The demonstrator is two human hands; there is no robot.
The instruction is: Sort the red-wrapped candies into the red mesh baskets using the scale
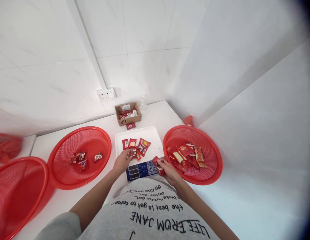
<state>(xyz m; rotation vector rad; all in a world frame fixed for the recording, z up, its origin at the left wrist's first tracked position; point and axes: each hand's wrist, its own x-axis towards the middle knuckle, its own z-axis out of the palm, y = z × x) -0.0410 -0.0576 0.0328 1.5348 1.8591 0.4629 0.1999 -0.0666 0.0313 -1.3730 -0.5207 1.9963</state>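
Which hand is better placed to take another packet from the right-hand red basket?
Right. The right hand, though gripping a red packet, sits against the right basket's rim; the left hand is over the white tray.

- red baskets (207, 173): plastic mesh, glossy
- snack packets (144, 147): shiny foil wrap
- box (128, 113): matt cardboard
- scale tray (155, 133): smooth white plastic
- wall (57, 50): glossy tile

A scale (142, 169) sits on the counter (155, 115) at the near edge, its tray (155, 135) holding packets (142, 146). A basket (214, 166) lies to its right, another basket (62, 176) to its left, a box (128, 114) behind.
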